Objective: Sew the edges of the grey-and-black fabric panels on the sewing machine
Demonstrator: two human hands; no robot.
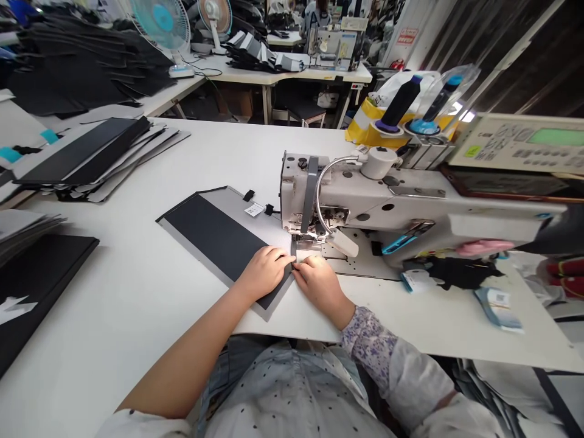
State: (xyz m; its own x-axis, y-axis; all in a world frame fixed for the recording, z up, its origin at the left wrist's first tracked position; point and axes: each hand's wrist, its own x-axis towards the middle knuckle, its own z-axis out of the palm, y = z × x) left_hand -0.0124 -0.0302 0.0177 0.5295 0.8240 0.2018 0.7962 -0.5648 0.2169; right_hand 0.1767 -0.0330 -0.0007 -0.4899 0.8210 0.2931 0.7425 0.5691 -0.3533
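A grey fabric panel [187, 248] with a black fabric piece [214, 234] on it lies slanted on the table, its right edge at the sewing machine [360, 194]. My left hand [264, 272] rests on the black piece, fingers lying against it and one digit reaching toward the edge. Close beside it, my right hand [322, 289] has its fingers closed at the panel's edge, just in front of the presser foot area. The fingertips are partly hidden. A white label [254, 209] and small black tabs [249, 195] show along the panel's far edge.
Stacked fabric pieces [86, 152] and more black panels [41, 286] lie on the left. Thread cones [401, 103] stand behind the machine, near a control panel [520, 143]. Blue-handled snips [406, 237] rest on the machine. Fans [162, 24] and another sewing table [255, 76] are beyond.
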